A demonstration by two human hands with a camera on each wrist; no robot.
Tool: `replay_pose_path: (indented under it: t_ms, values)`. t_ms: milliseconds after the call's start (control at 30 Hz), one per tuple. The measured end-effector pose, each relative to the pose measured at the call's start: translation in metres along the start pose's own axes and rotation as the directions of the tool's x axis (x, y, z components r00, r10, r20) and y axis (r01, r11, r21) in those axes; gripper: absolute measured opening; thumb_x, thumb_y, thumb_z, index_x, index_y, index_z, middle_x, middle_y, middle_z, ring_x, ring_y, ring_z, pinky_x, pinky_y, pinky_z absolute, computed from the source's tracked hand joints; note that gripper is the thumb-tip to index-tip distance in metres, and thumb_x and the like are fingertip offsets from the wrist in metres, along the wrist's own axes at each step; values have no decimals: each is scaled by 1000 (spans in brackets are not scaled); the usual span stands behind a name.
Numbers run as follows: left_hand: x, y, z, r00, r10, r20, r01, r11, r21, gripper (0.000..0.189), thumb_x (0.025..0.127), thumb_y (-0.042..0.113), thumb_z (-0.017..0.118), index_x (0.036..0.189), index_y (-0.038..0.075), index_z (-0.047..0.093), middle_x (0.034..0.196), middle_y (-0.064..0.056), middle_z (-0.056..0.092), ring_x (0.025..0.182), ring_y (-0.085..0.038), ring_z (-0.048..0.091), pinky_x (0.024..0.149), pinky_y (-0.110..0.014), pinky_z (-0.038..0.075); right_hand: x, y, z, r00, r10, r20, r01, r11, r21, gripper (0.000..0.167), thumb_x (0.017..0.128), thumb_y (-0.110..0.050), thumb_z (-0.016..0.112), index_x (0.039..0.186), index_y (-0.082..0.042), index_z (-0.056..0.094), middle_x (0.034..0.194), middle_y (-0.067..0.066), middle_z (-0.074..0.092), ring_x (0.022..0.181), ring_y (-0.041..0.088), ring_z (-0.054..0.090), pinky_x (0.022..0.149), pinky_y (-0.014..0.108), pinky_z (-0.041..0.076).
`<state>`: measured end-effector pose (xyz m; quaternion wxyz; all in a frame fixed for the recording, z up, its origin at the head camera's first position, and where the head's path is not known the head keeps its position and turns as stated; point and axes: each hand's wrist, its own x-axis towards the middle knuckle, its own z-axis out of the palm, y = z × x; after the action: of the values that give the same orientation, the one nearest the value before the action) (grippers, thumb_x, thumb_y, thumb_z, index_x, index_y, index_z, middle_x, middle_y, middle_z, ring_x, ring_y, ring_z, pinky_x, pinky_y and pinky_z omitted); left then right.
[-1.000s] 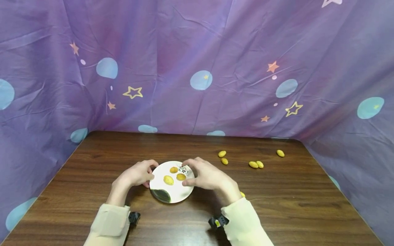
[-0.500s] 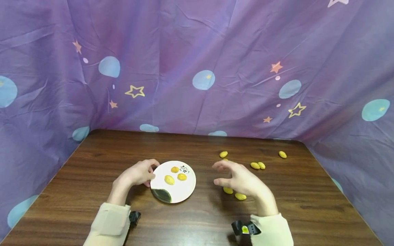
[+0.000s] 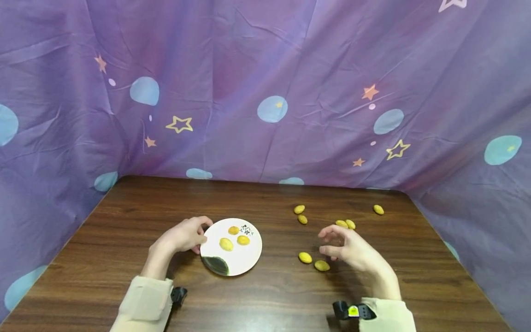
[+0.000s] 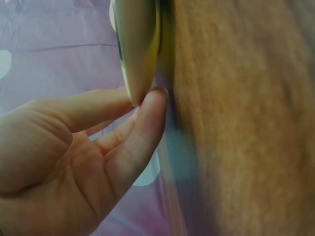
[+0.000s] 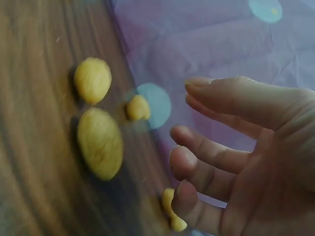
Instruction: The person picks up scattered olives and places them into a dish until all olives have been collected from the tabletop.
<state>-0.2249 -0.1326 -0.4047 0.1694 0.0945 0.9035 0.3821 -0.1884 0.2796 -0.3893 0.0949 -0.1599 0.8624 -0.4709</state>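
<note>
Pale sleeves (image 3: 143,299): covered both forearms at the near side, with black wrist cameras (image 3: 352,311) strapped at the cuffs.
Near yellow pair (image 3: 321,265): two oval pieces lay on the table just beside each other, between the plate and the right hand, nearer to the hand.
Right hand (image 3: 356,251): held nothing; its fingers were loosely bent, with the thumb apart from them, above the table just to the right of the near yellow pair. The right wrist view showed a gap between the fingertips and those pieces.
Left hand (image 3: 182,237): pinched the left edge of the plate, the rim caught between thumb and fingers.
White plate (image 3: 246,263): sat left of centre, with a dark green patch at its near left edge and a black sprig mark toward its far right.
Yellow ovals on the plate (image 3: 226,244): three, grouped near the middle, the nearest one paler than the other two.
Far yellow pieces (image 3: 303,220): two lay close together beyond the near pair, two side by side behind the right hand, and one apart at the far right.
Brown table (image 3: 269,295): wood-grained, under everything.
Purple cloth (image 3: 232,55): hung behind, creased, printed with stars and blue spots.
</note>
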Motion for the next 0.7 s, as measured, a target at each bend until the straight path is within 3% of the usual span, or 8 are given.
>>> replay_pose_path:
  t_ms: [200, 433, 700]
  values:
    - [0, 1, 1, 1000, -10, 6, 10, 1000, 8, 40, 89, -8, 58, 129, -4, 53, 85, -14, 54, 61, -21, 61, 56, -32, 56, -3, 21, 4, 992, 81, 96, -85, 996, 41, 29, 83, -6, 73, 106, 3, 57, 88, 10, 56, 61, 18, 57, 50, 26, 46]
    - [2, 3, 0, 1000, 14, 8, -14, 1000, 4, 39, 89, -9, 57, 128, -4, 53, 84, -14, 54, 61, -22, 61, 56, -32, 56, -5, 31, 5, 987, 56, 151, -64, 997, 51, 29, 78, -3, 75, 100, 6, 57, 76, 8, 54, 58, 15, 53, 48, 26, 46]
    - [1, 0, 0, 1000, 11, 1, -11, 1000, 2, 40, 89, -10, 57, 128, -5, 53, 84, -14, 54, 61, -21, 61, 57, -32, 57, -2, 29, 7, 982, 59, 182, -58, 998, -6, 26, 75, -1, 75, 97, 3, 61, 76, 4, 52, 58, 10, 48, 48, 22, 44]
